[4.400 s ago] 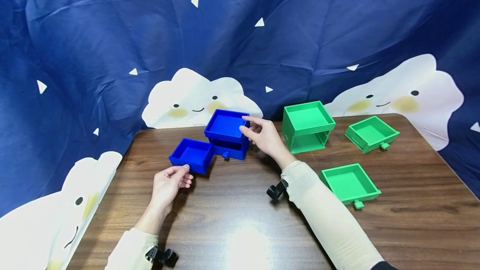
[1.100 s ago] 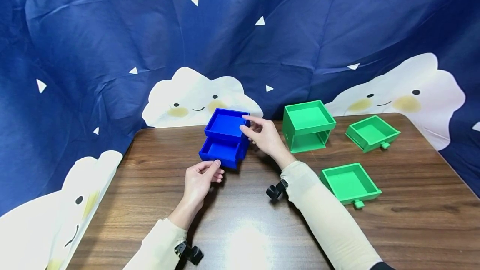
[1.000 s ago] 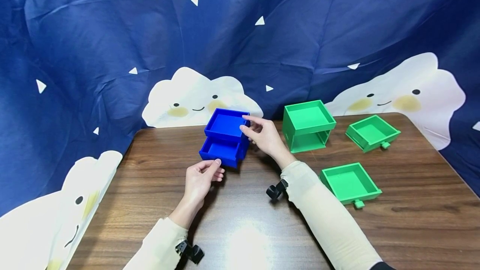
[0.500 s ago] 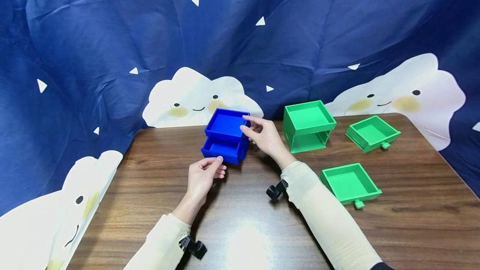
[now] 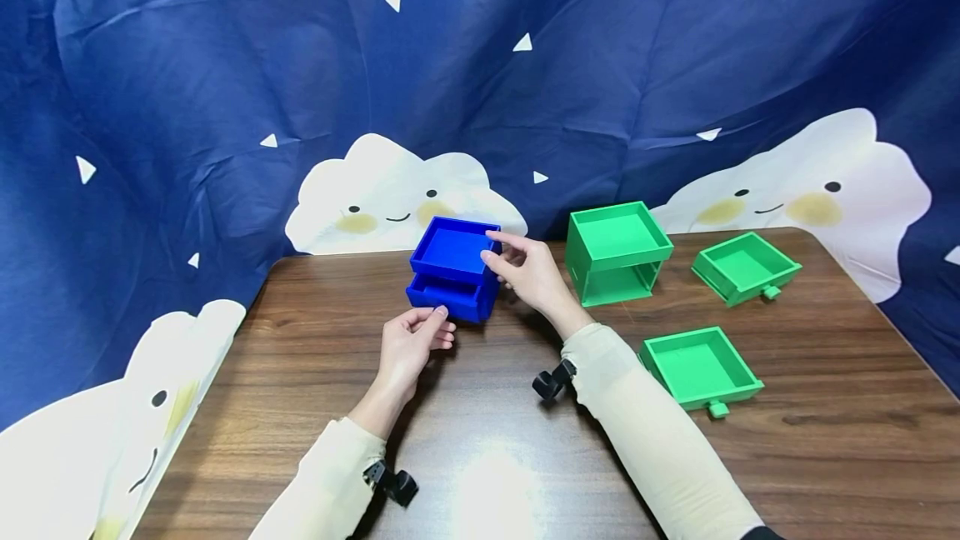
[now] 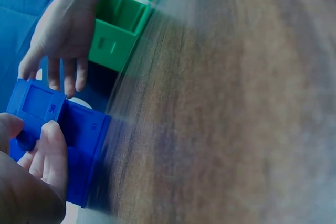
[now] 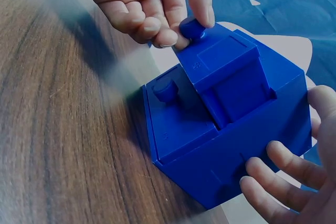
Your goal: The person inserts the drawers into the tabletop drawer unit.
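Presumably drawer-closing step: left hand [image 5: 407, 346] pinches knob [image 7: 191, 28] of upper drawer [image 5: 447, 297], right hand [image 5: 536, 275] grips blue cabinet [image 5: 452, 248]; next likely needs level push far.

Smooth, hard-looking plastic on the blue cabinet [image 5: 455, 252], a satin sheen along its walls, and the blue drawer [image 5: 450, 299] matches it, its front marked with shallow lines; the round knob [image 7: 192, 28] looks like plastic too. Across to the green cabinet [image 5: 618, 233]: plastic again, smooth, softly shiny, and so are the near green drawer [image 5: 701, 367] and the far green drawer [image 5: 748, 263]. Underneath, there's the tabletop [image 5: 300, 307], wood-grained and glossy enough to throw back a white glare! Behind, the backdrop [image 5: 450, 65] is creased cloth, mostly matt; the sleeves [image 5: 660, 432], dull, soft-looking fabric
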Tool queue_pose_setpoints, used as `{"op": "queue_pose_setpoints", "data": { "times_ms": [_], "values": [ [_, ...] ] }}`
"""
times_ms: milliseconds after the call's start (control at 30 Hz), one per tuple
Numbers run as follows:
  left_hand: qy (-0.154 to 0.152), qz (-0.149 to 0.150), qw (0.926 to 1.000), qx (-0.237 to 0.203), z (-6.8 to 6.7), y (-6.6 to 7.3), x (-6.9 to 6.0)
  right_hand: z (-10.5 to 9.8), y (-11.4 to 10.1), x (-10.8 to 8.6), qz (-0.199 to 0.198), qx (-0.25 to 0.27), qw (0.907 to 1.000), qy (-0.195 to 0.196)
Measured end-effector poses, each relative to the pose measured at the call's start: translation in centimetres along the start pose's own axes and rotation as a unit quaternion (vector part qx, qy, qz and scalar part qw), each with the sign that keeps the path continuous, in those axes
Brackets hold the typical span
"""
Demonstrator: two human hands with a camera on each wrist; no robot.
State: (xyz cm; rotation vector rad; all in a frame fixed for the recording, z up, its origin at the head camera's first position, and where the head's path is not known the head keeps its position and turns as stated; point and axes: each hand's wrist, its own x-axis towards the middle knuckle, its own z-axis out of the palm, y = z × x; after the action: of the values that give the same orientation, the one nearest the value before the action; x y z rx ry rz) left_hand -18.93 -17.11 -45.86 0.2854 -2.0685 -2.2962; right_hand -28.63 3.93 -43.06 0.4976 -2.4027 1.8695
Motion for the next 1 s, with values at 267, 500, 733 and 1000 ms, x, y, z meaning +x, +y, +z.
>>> {"op": "queue_pose_setpoints", "data": {
  "times_ms": [267,500,733,1000],
  "values": [
    [-0.003,-0.005,0.9999,-0.009,0.2,-0.1,0.6,0.1,-0.2,-0.2,0.001,0.000,1.0000,-0.003],
    [-0.008,-0.001,1.0000,-0.001,0.3,-0.1,1.1,0.1,-0.3,-0.2,0.000,-0.003,1.0000,-0.003],
    [-0.011,0.004,0.9999,-0.003,0.6,-0.1,1.5,0.0,-0.2,-0.1,0.003,-0.005,1.0000,-0.003],
    [-0.009,0.003,1.0000,0.000,0.9,0.0,1.9,0.1,0.0,-0.1,0.005,-0.003,1.0000,-0.001]
  ]
}}
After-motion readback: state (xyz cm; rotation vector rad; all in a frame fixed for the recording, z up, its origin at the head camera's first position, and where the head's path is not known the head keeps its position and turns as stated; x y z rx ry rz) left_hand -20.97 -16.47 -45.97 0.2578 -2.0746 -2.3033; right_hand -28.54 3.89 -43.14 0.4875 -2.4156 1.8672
